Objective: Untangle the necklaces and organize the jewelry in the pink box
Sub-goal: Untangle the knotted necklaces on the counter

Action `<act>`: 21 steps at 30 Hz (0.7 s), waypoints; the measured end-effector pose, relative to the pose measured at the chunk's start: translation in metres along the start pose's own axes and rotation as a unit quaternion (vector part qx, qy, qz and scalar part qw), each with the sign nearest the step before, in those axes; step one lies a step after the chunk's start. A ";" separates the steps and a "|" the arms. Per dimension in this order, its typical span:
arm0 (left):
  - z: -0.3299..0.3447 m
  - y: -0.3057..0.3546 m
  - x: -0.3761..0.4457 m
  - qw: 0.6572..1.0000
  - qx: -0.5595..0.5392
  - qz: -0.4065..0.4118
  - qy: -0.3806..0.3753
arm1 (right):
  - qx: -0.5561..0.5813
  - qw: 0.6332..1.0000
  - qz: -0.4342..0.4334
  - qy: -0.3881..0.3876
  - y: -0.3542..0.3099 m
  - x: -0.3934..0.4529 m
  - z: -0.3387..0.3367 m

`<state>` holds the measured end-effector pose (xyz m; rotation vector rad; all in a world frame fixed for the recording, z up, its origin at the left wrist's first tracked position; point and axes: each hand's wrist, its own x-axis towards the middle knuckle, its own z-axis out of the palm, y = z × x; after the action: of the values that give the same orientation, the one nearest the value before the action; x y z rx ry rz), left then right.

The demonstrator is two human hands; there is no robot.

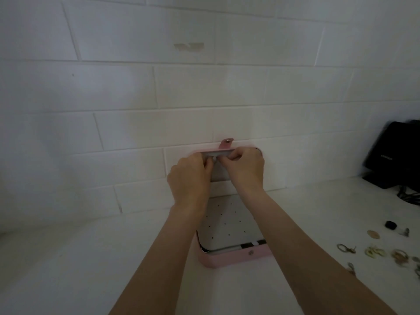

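Arms both stretched toward 12 o'clock | my left hand (189, 176) and right hand (244, 165) close together, fingers curled, pinching something small at open pink hinged jewelry box (236, 258) lid's top edge | loose rings and earrings (386, 253) at 3 o'clock on white counter (91, 258)

The pink jewelry box (236, 258) with rounded corners stands open on the white counter, its near wall bearing a small metal snap stud. Inside the base lies a pale grey panel pricked with rows of small dark holes. Its lid stands upright at the far side against the wall, the grey lining facing near, with a pink strap tab sticking up from the top edge. To the right, well apart from the box, loose jewelry pieces (375, 252) lie scattered on the counter: gold and cream rings or earrings, blurred, plus a small black item farther back.
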<state>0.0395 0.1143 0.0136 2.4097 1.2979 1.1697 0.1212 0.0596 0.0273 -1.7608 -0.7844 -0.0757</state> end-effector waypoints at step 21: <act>-0.001 -0.013 -0.011 0.977 -0.201 0.060 0.048 | -0.060 0.983 -0.125 -0.121 -0.002 0.005 -0.019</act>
<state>0.0270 0.1136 0.0026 2.1779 0.8442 1.4369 0.1305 0.0452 0.0374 -1.7976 -1.1995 -0.0800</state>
